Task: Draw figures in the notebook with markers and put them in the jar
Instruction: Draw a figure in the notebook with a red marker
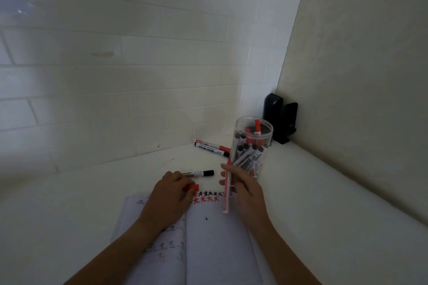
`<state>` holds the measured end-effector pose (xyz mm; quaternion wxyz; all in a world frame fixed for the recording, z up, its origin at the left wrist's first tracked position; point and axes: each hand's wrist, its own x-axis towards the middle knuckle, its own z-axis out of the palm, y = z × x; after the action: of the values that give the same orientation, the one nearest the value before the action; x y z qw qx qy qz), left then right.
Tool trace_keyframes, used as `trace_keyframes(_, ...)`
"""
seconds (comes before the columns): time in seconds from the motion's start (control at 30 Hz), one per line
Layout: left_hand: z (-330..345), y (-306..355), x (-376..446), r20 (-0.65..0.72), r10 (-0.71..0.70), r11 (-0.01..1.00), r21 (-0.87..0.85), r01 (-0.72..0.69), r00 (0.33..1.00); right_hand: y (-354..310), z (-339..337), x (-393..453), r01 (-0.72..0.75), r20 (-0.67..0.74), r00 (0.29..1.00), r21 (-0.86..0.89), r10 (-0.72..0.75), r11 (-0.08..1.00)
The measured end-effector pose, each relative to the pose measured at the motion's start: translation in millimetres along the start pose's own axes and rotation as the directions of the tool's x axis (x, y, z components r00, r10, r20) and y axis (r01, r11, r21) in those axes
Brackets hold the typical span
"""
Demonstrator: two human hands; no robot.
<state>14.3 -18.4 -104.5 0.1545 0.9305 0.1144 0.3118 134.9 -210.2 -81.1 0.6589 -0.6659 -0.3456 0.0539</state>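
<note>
The right hand point(245, 190) pinches the light, stiff, slick-looking red marker point(227, 188) mid-barrel, a sound hold, while the left hand point(170, 194) grips its red cap point(192, 187).

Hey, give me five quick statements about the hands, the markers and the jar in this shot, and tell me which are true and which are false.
1. The right hand holds a red marker. True.
2. The jar lies on its side. False: it stands upright with markers inside.
3. The left hand holds a red cap. True.
4. The notebook is closed. False: it lies open, with small red and black figures drawn near its top edge.
5. Every marker is already in the jar. False: a black marker lies by the left hand, and two more markers lie left of the jar.
</note>
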Motion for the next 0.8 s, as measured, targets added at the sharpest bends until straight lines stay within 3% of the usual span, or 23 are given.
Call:
trace_keyframes(0.17, 1, -3, 0, 0.003, 0.009, 1.000, -0.013, -0.009, 1.000, -7, 0, -4, -0.051, 0.058, 0.997, -0.046, 0.054, 0.998)
trace_keyframes(0.3, 0, -2, 1, 0.009, -0.008, 0.999, -0.048, 0.009, 1.000, -8, 4, -7, -0.128, -0.007, 0.992, -0.122, 0.129, 0.984)
trace_keyframes(0.43, -1, -2, 0, 0.027, -0.035, 0.997, -0.067, 0.037, 0.999, -13, 1, -8, -0.255, -0.055, 0.966, -0.057, 0.252, 0.965)
trace_keyframes(0.63, 0, -3, 1, 0.033, -0.069, 0.994, -0.084, 0.072, 0.997, -18, -2, -12, -0.246, -0.062, 0.969, -0.215, 0.239, 0.945)
trace_keyframes(0.8, 0, -3, 1, 0.040, -0.066, 0.993, -0.092, 0.069, 0.997, -20, -1, -14, -0.290, -0.085, 0.957, -0.243, 0.277, 0.926)
